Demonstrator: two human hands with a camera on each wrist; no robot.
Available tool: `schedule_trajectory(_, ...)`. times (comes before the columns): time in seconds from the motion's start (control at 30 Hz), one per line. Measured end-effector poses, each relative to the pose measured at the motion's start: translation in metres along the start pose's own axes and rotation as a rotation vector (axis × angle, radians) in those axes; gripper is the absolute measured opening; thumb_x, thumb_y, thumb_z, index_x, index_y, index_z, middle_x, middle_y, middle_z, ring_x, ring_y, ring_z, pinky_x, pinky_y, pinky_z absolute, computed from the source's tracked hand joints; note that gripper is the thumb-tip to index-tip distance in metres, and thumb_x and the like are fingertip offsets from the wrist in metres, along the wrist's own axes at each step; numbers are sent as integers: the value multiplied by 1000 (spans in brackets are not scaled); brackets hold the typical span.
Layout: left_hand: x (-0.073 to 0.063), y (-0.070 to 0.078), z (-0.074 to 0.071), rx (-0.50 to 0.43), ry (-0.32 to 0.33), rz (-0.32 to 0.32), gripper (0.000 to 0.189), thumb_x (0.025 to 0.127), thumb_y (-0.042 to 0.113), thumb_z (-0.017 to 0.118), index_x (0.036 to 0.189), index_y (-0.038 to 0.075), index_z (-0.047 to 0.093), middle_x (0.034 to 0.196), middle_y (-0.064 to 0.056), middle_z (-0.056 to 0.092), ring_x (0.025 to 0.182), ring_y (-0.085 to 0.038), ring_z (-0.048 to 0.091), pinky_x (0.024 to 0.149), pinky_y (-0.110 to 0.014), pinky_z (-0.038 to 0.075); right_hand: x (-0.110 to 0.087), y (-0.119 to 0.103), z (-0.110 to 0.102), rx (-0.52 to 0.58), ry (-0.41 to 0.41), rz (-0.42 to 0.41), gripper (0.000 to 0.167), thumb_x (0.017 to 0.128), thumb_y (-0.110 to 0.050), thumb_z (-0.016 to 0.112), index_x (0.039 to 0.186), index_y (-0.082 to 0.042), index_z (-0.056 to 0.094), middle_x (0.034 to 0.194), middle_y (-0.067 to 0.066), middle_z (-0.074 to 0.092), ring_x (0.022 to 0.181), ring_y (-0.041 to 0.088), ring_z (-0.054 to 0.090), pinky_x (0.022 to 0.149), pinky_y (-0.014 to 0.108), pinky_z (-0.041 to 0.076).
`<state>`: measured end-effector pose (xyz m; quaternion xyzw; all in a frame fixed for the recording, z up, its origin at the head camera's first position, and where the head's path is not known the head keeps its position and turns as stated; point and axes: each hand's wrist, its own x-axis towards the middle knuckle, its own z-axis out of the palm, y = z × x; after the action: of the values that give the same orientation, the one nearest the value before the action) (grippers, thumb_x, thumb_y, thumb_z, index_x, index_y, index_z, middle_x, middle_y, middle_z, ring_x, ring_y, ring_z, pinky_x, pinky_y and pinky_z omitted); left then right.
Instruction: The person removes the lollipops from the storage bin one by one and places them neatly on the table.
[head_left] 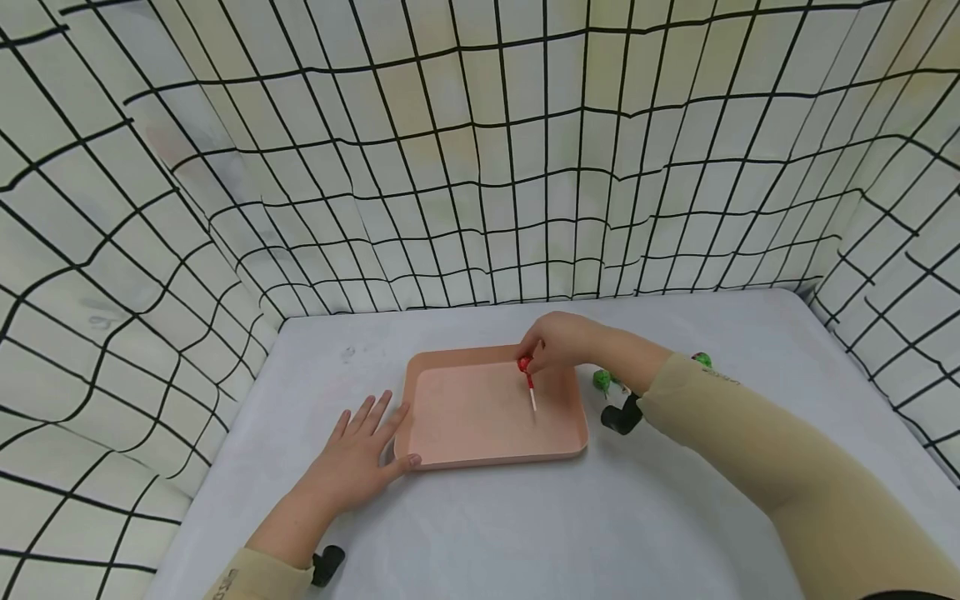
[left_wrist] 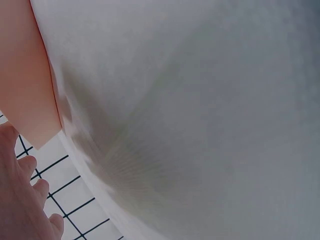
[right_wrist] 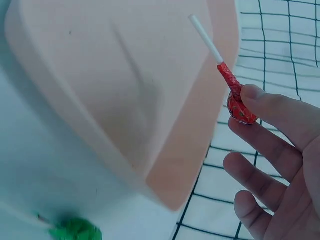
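Observation:
A lollipop (right_wrist: 241,107) in a red wrapper is pinched at its head between the thumb and a finger of my right hand (head_left: 562,340). Its white stick points toward the near side in the head view. Below it lies a shallow pink tray (head_left: 465,408), over whose right part the lollipop hangs. My left hand (head_left: 360,457) lies with spread, straight fingers at the tray's left edge, thumb at the near left corner. In the left wrist view, the fingers (left_wrist: 42,187) show beside the tray's wall (left_wrist: 30,75).
Right of the tray lies a green-wrapped lollipop (head_left: 602,381), partly near my right wrist. Another green and red wrapped one (head_left: 702,359) shows beyond the right sleeve. A white cloth covers the table (head_left: 480,533). Black wire grid walls (head_left: 525,167) stand behind and at both sides.

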<state>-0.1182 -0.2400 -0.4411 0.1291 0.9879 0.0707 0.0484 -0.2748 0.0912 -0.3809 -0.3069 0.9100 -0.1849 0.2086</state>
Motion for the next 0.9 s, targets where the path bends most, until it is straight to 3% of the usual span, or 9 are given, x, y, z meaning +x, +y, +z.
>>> schedule_trajectory(0.43, 0, 1, -1, 0, -5, 0, 87, 91, 70, 50, 157, 18, 30, 164, -14, 18, 150, -40, 13, 117, -64, 10, -40, 38, -23, 46, 73, 34, 33, 88, -27, 78, 120, -21, 75, 100, -5, 68, 90, 19, 58, 72, 29, 54)
schedule_trajectory(0.9, 2, -1, 2, 5, -9, 1, 90, 90, 74, 46, 158, 18, 30, 164, -14, 18, 150, -40, 13, 117, -64, 9, -89, 100, -31, 42, 102, 122, 36, 89, -28, 76, 123, -16, 72, 102, -3, 68, 94, 20, 55, 69, 29, 52)
